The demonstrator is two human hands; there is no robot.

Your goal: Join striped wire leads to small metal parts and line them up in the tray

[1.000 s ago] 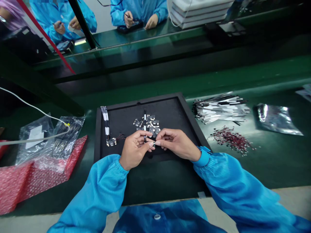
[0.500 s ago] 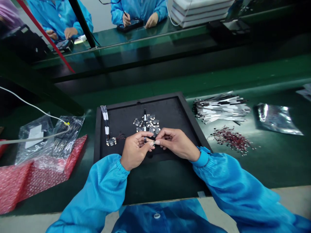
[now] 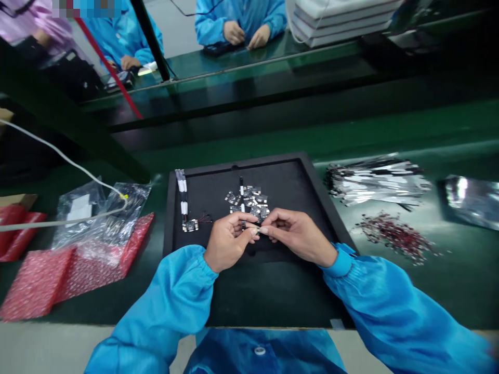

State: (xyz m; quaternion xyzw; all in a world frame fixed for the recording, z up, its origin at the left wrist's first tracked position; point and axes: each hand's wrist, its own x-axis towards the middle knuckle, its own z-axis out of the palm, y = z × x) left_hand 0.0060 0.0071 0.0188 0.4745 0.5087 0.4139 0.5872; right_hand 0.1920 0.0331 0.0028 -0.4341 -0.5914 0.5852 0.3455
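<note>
Both my hands meet over a black tray [image 3: 312, 176] on the green bench. My left hand [image 3: 228, 241] and my right hand [image 3: 294, 234] each pinch the same tiny part [image 3: 255, 230] between thumb and fingertips. Just beyond my fingers lies a small heap of little circuit boards [image 3: 249, 200] with a black-and-white strip across it. At the tray's left side sits another small board [image 3: 190, 225] with thin wires, below a striped strip [image 3: 182, 189].
Silvery strips [image 3: 376, 183] and a scatter of small red parts [image 3: 393, 239] lie right of the tray, with a foil bag [image 3: 470, 200] further right. Clear bags [image 3: 99, 213], red bubble wrap [image 3: 66, 270] and a white cable [image 3: 58, 156] lie left. Other people in blue sleeves work across the bench.
My hands have kept the same pinch on the small part. The view has shifted, so the tray and everything around it sit a little further right in the picture.
</note>
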